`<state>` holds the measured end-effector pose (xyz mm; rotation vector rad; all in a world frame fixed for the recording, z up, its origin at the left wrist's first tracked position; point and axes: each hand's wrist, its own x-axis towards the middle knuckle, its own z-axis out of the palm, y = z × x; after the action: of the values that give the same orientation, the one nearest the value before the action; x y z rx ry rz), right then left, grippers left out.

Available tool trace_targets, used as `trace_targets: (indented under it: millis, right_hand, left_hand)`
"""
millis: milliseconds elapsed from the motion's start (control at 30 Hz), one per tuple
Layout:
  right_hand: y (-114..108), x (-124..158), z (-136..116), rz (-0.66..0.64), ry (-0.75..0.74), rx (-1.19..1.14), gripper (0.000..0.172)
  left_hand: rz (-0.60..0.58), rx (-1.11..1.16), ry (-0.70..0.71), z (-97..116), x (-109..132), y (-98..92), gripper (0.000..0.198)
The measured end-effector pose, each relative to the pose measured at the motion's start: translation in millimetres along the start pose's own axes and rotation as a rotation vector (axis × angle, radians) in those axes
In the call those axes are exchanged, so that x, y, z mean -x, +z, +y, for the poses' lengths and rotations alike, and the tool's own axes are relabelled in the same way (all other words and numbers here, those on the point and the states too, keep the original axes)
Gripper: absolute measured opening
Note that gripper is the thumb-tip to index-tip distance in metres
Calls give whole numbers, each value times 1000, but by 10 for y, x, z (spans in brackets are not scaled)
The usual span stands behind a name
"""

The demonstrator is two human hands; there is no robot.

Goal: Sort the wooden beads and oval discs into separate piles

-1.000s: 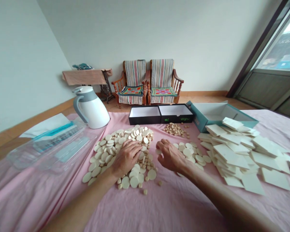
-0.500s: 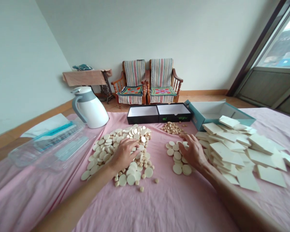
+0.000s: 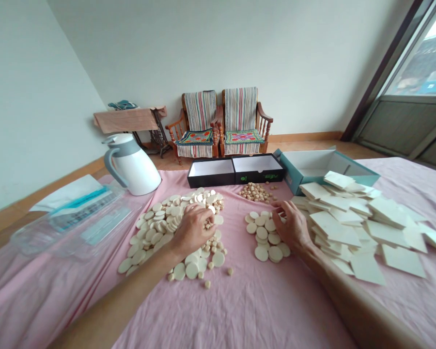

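Note:
My left hand [image 3: 195, 228] is over a mixed pile of round wooden discs [image 3: 156, 237] and small wooden cubes [image 3: 216, 245]. Its fingers are curled inward, and a few cubes show within the curl. My right hand [image 3: 291, 224] is at the right edge of a smaller group of wooden discs [image 3: 262, 232]. Its fingers are bent but apart, the tips near the discs, and I see nothing gripped in them. Behind this group lies a heap of small wooden cubes [image 3: 256, 192]. Square wooden boards [image 3: 336, 228] are stacked loosely right of my right hand.
A black box with two white-lined compartments [image 3: 236, 177] and an open teal box [image 3: 298, 179] stand at the back. On the left are a white and grey jug [image 3: 138, 169] and clear plastic packaging [image 3: 76, 223]. Pink cloth [image 3: 240, 315] covers the table; two chairs [image 3: 221, 126] stand beyond.
My left hand has curled its fingers in more tightly around small cubes. My right hand has stayed by the discs, its fingers shifting slightly. The whole view has shifted a little.

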<state>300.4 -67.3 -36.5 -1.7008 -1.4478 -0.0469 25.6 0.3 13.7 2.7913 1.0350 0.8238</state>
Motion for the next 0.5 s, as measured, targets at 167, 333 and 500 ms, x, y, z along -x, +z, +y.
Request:
trace_targets:
  millis: [167,333,500]
  right_hand:
    - [-17,4,20,-20,11,3,19]
    - [4,13,63,-38,12,-7,19]
    - [6,21,64,-59,-1,-21,21]
  left_hand:
    - [-65,120,96,70,-138,112,12]
    - [-105,-117,49,-228,-204,185,21]
    - [-114,-201,3,-323,-214,206,10]
